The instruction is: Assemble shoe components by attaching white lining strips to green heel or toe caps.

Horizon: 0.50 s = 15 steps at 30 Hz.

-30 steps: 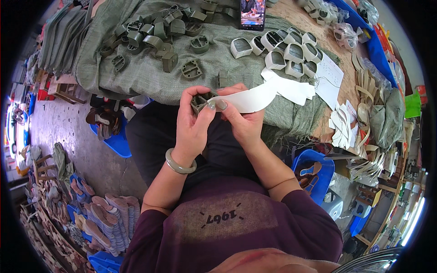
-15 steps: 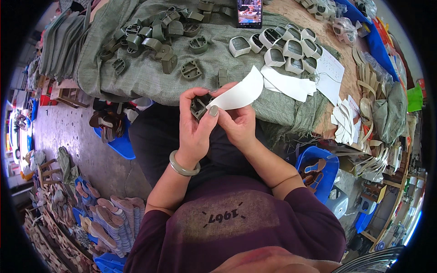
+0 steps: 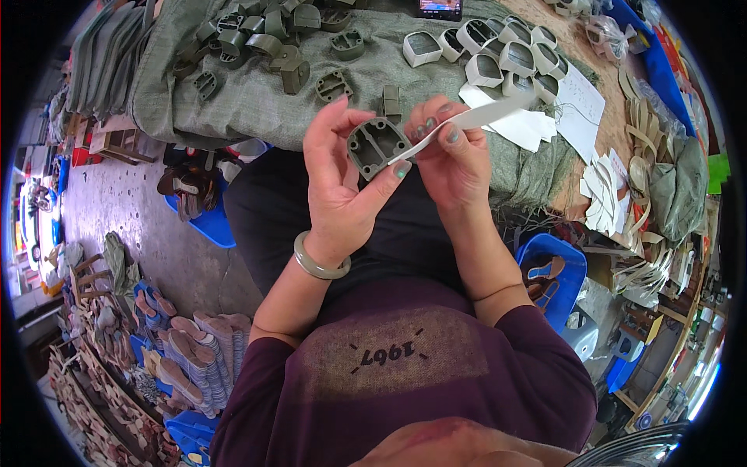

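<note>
My left hand (image 3: 331, 175) is closed around a dark green hollow shoe heel (image 3: 377, 146), its ribbed open side facing up. The left thumb presses one end of a white strip (image 3: 490, 114) against the heel's right side. From there the strip runs up and right through my right hand (image 3: 459, 167), which pinches it between thumb and fingers. The strip's free end sticks out past that hand, above more white strips (image 3: 517, 131) on the cloth. Just beyond my hands, bare green heels (image 3: 333, 86) lie on the cloth.
Green cloth (image 3: 233, 117) covers the worktable. White-wrapped heels (image 3: 422, 48) cluster at the back right near a phone (image 3: 440, 8). A written sheet (image 3: 580, 109) and more white strips (image 3: 603, 194) lie to the right. Blue bins (image 3: 554, 272) stand below on both sides.
The heel has turned so its hollow side faces up more. My right hand has moved right and slightly up, drawing the strip out sideways from the heel.
</note>
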### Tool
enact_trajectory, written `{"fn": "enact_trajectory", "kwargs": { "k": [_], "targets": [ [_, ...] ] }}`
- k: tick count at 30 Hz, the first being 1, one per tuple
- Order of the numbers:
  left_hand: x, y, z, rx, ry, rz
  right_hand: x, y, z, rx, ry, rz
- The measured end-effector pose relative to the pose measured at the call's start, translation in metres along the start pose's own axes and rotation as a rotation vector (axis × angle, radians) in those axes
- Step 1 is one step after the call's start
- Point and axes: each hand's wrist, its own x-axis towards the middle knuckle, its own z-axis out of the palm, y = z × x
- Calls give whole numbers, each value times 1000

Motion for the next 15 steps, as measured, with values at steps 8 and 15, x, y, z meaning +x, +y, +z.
{"fn": "enact_trajectory", "kwargs": {
  "k": [8,15],
  "targets": [
    [-2,-11,0,37,-123,97,7,12,-10,268,-78,144],
    [5,-8,-8,206,-190,121,4,12,-8,188,-75,148]
  ]
}}
